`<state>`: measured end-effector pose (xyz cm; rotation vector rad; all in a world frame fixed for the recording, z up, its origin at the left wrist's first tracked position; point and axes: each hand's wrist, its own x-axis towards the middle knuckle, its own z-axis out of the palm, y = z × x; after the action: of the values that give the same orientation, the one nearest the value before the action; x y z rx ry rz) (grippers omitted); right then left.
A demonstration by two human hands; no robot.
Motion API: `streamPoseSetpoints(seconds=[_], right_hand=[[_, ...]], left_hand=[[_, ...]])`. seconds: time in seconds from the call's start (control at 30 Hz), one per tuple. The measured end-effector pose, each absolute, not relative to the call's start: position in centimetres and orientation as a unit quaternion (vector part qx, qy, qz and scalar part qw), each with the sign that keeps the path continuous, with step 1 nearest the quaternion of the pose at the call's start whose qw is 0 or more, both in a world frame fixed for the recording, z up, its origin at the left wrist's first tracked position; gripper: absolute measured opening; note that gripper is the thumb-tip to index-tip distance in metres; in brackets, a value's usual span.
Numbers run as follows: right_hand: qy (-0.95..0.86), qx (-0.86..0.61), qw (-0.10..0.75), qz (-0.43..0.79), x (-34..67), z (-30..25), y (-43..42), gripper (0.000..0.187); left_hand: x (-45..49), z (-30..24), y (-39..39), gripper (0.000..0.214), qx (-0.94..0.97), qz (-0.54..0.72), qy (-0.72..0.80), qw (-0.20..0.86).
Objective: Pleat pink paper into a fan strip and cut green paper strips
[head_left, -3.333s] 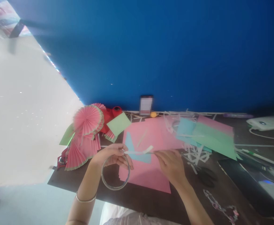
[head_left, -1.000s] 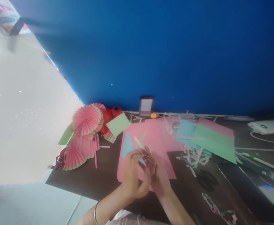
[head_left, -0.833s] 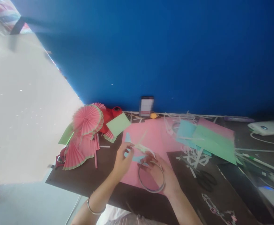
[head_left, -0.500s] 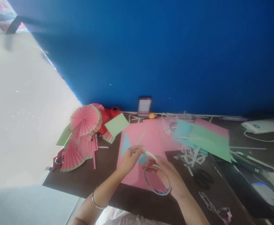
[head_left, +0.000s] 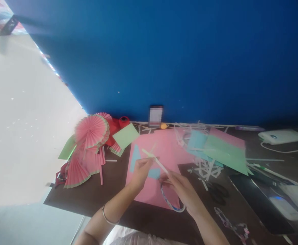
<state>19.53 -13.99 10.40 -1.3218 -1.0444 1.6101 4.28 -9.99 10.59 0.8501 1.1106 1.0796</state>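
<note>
My left hand (head_left: 141,172) pinches the end of a whitish strip of tape (head_left: 161,165). A thin pale green piece (head_left: 147,152) pokes out past its fingertips; whether it is a separate paper strip I cannot tell. My right hand (head_left: 181,186) is closed on a narrow roll of tape (head_left: 173,205), its ring hanging below the fingers. The tape strip stretches between both hands over a pink sheet (head_left: 141,144). Light blue cut paper pieces (head_left: 154,173) lie on that sheet.
Pleated pink paper fans (head_left: 90,131) are piled at the left. Green sheets (head_left: 225,149) and white paper scraps (head_left: 208,169) lie to the right. Dark scissors (head_left: 217,192), a phone (head_left: 262,204) and a beaded band (head_left: 230,223) are nearer the right edge. A blue wall (head_left: 176,61) stands behind.
The tape between my hands now runs straighter, with a pale green end showing beyond my left fingers. The roll has turned in my right hand and appears narrower.
</note>
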Motion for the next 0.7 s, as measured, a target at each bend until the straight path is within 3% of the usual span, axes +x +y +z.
streamPoseSetpoints(seconds=[0.3, 0.7], right_hand=[[-0.467, -0.569, 0.376, 0.562, 19.3, 9.8, -13.6, 0.043], [-0.413, -0.547, 0.41, 0.602, 19.3, 10.4, -13.7, 0.04]], left_hand=[[4.8, 9.2, -9.7, 0.033, 0.274, 0.511, 0.399, 0.71], [4.6, 10.3, -10.1, 0.027, 0.309, 0.476, 0.389, 0.726]])
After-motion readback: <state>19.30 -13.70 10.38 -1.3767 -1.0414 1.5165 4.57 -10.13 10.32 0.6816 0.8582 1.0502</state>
